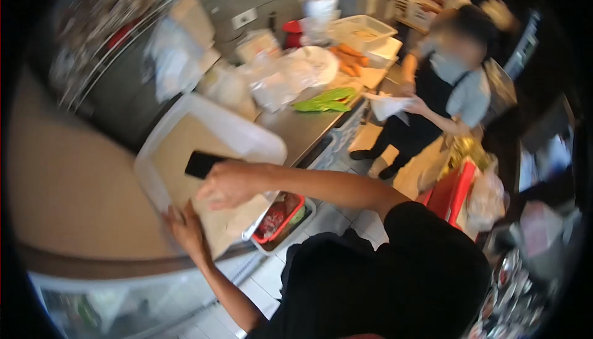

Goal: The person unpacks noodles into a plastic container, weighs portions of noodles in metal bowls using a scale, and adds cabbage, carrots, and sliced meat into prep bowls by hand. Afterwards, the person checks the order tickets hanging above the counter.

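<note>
A white plastic tub (244,136) with a tan sheet or tan contents (179,141) inside lies in front of me. Over it, my right hand (228,186) is closed, its fingers curled in and a little blurred. Directly beyond its knuckles is a black phone-like slab (202,164), partly overlapped by the hand; whether the fingers touch it I cannot tell. My left hand (185,229) is at the tub's near edge, its thumb and fingers spread, touching the tan sheet or rim.
Green leafy vegetables (325,100), carrots (350,59) and plastic bags (278,82) are on the metal counter. Below it stands a red-rimmed basket (290,216). A co-worker (435,85) in a dark apron handles a white cloth-like item (389,106). A wire rack (117,42) hangs at upper left.
</note>
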Tool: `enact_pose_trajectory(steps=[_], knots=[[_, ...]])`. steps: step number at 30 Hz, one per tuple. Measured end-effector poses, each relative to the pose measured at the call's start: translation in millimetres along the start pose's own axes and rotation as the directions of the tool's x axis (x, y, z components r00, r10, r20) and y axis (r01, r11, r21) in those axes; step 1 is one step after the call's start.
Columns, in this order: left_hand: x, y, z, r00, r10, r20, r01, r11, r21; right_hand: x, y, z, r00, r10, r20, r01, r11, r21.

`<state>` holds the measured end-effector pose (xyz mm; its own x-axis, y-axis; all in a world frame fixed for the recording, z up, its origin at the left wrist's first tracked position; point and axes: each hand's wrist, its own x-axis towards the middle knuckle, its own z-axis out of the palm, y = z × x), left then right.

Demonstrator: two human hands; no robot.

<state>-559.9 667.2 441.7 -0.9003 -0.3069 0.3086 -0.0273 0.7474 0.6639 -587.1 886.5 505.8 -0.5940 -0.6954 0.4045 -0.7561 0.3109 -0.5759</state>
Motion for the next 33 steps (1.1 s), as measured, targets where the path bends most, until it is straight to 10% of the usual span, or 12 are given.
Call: enact_pose_trajectory(steps=[3,6,8,12,16,20,33], knots=[[16,-29,11,0.999,-0.017,-0.042,0.014,0.998,-0.060,-2,92,-35,0.830,-0.035,-0.557,-0.074,0.982,-0.173],[38,-60,17,0.991,-0.134,0.024,0.135,0.947,-0.292,-25,177,-51,0.779,0.228,-0.584,-0.455,0.847,-0.275],[57,-86,26,0.999,-0.036,-0.019,0.027,0.936,-0.351,-27,207,-54,0.559,0.829,0.019,-0.736,0.486,0.471],[70,-106,25,0.949,-0.279,0.149,0.316,0.822,-0.473,-26,221,-35,0.516,0.846,0.132,-0.734,0.357,0.578],[77,-134,44,0.940,-0.315,0.133,0.323,0.693,-0.644,-8,237,-15,0.604,0.781,-0.157,-0.684,0.610,0.400],[78,-137,43,0.874,-0.396,0.281,0.456,0.473,-0.754,-16,214,-12,0.608,0.778,-0.157,-0.456,0.504,0.733],[7,-116,14,0.922,-0.261,0.286,0.386,0.558,-0.735,-99,165,24,0.506,0.856,-0.107,-0.504,0.394,0.769]])
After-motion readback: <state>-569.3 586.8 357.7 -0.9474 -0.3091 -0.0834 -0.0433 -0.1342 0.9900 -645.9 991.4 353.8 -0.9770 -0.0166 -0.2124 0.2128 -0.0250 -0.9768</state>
